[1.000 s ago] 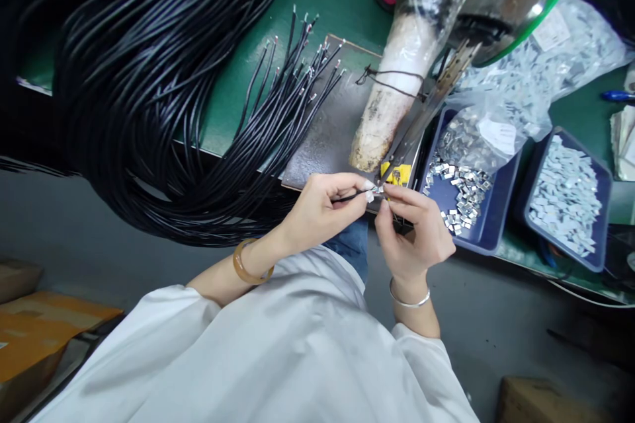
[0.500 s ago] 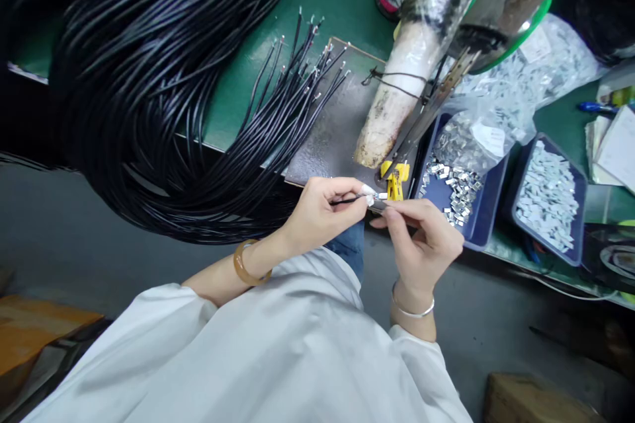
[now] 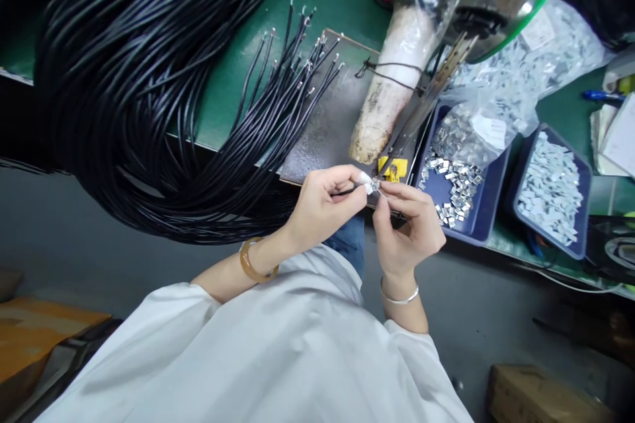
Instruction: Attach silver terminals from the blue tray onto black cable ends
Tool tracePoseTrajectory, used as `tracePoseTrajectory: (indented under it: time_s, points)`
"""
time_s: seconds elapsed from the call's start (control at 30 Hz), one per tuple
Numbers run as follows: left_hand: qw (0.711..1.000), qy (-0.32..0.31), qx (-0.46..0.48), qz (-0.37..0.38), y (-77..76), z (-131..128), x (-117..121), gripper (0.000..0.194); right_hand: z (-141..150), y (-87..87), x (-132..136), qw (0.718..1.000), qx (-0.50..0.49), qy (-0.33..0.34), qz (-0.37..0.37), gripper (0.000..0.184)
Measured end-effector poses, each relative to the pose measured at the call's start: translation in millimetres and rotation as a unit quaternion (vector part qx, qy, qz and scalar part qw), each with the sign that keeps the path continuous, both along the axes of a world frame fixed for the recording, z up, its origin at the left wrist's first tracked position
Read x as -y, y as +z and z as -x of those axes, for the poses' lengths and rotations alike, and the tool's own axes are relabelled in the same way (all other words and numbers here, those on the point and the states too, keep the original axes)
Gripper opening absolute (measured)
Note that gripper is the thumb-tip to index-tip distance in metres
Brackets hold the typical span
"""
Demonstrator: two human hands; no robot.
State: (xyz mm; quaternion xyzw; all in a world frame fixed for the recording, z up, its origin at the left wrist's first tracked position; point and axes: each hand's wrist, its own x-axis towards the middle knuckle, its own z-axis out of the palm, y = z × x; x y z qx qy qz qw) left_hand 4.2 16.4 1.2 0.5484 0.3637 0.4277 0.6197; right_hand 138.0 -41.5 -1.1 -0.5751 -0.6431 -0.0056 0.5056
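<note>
A black cable (image 3: 348, 193) runs through my left hand (image 3: 325, 205), pinched between thumb and forefinger. White wrapping covers a fingertip of that hand. Just past the fingertips, a small silvery metal piece (image 3: 376, 184) shows at the cable's end. My right hand (image 3: 411, 225) meets it there, thumb and fingers pinched around something thin and pale that is too small to name. Behind the fingers is a yellow fixture (image 3: 393, 167). A large bundle of black cables (image 3: 124, 79) lies to the left, its stripped ends fanned over a dark metal plate (image 3: 325, 129).
A plastic-wrapped, whitish tube (image 3: 384, 89) slants down above the plate, beside a metal arm (image 3: 431, 89). On the right stand a blue bin (image 3: 479, 218) of metal clips and another bin (image 3: 585, 211) of pale pieces. A cardboard box (image 3: 538, 396) is on the floor.
My right hand has shifted left and up, closer to my left fingertips. The metal piece now shows less between the hands. The whole view has shifted slightly.
</note>
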Motion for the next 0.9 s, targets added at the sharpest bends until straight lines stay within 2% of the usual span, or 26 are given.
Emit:
tracePoseTrajectory:
  time_s: [0.23,0.57,0.73,0.9]
  points:
    - [1.000,0.001,0.012,0.008,-0.4,-4.3,-1.4,0.009,-0.9,-3.5,-4.3,1.000,0.000,-0.011,-0.011,0.019]
    - [0.999,0.023,0.009,-0.032,1.5,-5.7,-1.9,0.010,2.0,1.2,-7.8,0.999,0.006,-0.037,-0.032,0.018]
    - [0.999,0.029,0.012,-0.013,-0.6,-4.3,-3.0,0.009,2.8,-2.6,-4.4,0.998,0.010,-0.031,-0.051,0.019]
    - [1.000,-0.009,0.019,0.023,0.3,-1.5,-3.5,0.011,1.8,-3.9,0.3,0.998,0.034,-0.017,-0.044,0.020]
